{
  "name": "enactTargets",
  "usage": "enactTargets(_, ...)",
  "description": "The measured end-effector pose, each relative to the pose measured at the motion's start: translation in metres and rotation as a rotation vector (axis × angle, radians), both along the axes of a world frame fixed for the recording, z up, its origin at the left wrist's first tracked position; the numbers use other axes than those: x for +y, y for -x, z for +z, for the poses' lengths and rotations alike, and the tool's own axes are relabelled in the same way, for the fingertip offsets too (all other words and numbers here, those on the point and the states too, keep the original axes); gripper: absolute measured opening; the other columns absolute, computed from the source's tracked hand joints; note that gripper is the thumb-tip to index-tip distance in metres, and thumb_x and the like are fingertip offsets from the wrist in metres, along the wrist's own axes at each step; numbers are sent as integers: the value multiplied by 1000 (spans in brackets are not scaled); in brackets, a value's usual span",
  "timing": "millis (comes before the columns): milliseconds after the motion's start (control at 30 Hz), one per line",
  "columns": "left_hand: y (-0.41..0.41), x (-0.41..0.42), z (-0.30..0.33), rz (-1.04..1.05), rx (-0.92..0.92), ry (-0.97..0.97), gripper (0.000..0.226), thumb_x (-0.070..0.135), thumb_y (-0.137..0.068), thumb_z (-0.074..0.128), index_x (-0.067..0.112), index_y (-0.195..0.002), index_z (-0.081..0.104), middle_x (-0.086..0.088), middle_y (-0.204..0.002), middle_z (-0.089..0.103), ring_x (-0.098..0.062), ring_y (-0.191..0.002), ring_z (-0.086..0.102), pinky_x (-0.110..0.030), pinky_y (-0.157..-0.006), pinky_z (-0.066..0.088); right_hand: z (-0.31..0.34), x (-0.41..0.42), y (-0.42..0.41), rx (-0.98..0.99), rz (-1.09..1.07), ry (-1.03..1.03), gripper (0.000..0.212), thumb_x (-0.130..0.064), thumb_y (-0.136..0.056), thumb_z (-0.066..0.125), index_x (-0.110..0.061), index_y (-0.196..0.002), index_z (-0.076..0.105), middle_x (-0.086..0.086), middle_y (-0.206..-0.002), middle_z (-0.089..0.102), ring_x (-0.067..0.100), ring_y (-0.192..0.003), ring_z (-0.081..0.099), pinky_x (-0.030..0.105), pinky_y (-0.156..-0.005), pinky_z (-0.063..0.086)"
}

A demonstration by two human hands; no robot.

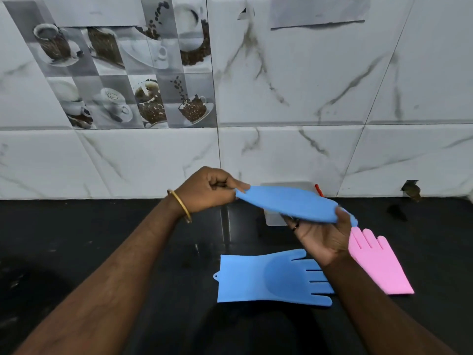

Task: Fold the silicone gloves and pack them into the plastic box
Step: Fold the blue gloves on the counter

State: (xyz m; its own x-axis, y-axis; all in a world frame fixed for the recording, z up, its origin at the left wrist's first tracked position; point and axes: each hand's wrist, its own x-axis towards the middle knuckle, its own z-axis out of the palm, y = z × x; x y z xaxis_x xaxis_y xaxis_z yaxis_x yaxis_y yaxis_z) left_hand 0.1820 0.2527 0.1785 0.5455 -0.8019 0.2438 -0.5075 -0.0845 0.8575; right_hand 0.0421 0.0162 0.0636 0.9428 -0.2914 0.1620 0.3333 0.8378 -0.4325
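Nearest me, a flat blue silicone glove [271, 278] lies on the black counter [102, 226], with a pink silicone glove [378, 262] just beside it to the right. Above them I see my right hand [322, 237] gripping one end of a second blue silicone glove [291, 203], my left hand [210, 188] pinching the other. Behind it sits the clear plastic box [273, 219], against the marble-tiled wall [307, 98]
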Motion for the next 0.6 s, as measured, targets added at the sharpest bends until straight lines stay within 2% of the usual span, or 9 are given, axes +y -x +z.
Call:
enactTargets(67, 5, 1, -21, 7, 120, 47, 14, 13, -86, 65, 4, -87, 76, -9, -108, 74, -6, -90, 70, -18, -79, 53, 6, -5, 10, 52, -53, 0, 94, -60, -69, 71, -21, -148, 38, 11, -148, 44, 34, -136, 45, 57, -106, 41)
enactTargets(133, 10, -3, -43, 83, 274, 98, 25, 28, -84, 71, 5, -87, 78, -10, -106, 75, -4, -86, 71, -18, -79, 55, 14, -5, 16, 76, -65, -36, 99, -69, -72, 61, -24, -153, 26, 7, -151, 39, 30, -139, 42, 52, -109, 39)
enactTargets(200, 15, -10, -64, 252, 404, 154, 13, 19, -73, 83, 13, -84, 79, -5, -100, 77, -14, -94, 73, -30, -88, 58, 21, -4, 20, 110, -67, -90, 96, -67, -73, 64, -21, -151, 32, 7, -150, 44, 28, -137, 44, 50, -108, 41)
enactTargets(267, 19, -17, -83, 415, 568, 209, 27, 0, -66, 84, 16, -87, 76, -7, -97, 77, -19, -89, 74, -29, -77, 60, 24, -1, 24, 151, -88, -67, 93, -56, -73, 72, -17, -150, 36, 10, -148, 47, 29, -135, 47, 49, -107, 42)
enactTargets(333, 23, -19, -97, 503, 920, 308, 37, -13, -68, 77, 10, -95, 68, -15, -96, 73, -22, -77, 75, -27, -61, 60, 22, 1, 30, 135, -65, -50, 96, -47, -71, 78, -16, -150, 34, 10, -149, 46, 27, -137, 45, 47, -110, 40)
enactTargets(400, 25, -17, -108, 504, 1200, 304, 38, -18, -73, 69, 6, -101, 60, -20, -91, 73, -26, -72, 75, -31, -56, 60, 15, 0, 34, 102, -43, -29, 99, -46, -69, 79, -18, -152, 32, 6, -151, 43, 24, -141, 39, 45, -115, 32)
enactTargets(500, 26, -10, -121, 434, 1285, 186, 42, -19, -77, 64, 7, -110, 58, -23, -91, 74, -31, -79, 75, -36, -59, 62, 4, -3, 40, 33, 52, -20, 82, -63, -76, 64, -18, -142, 46, 0, -143, 52, 18, -139, 40, 40, -116, 26)
enactTargets(533, 26, -7, -123, 412, 1290, 159, 44, -19, -77, 64, 7, -112, 58, -24, -94, 74, -31, -82, 74, -36, -61, 62, 4, -1, 44, 23, 63, -9, 85, -71, -77, 56, -17, -141, 46, 1, -143, 52, 17, -140, 38, 40, -118, 23)
enactTargets(600, 25, -3, -129, 383, 1282, 94, 44, -19, -77, 65, 4, -114, 60, -23, -97, 74, -29, -84, 74, -34, -63, 62, 2, 0, 52, 124, 67, 26, 108, -83, -67, 53, -21, -152, 30, 0, -154, 38, 20, -146, 28, 45, -121, 17)
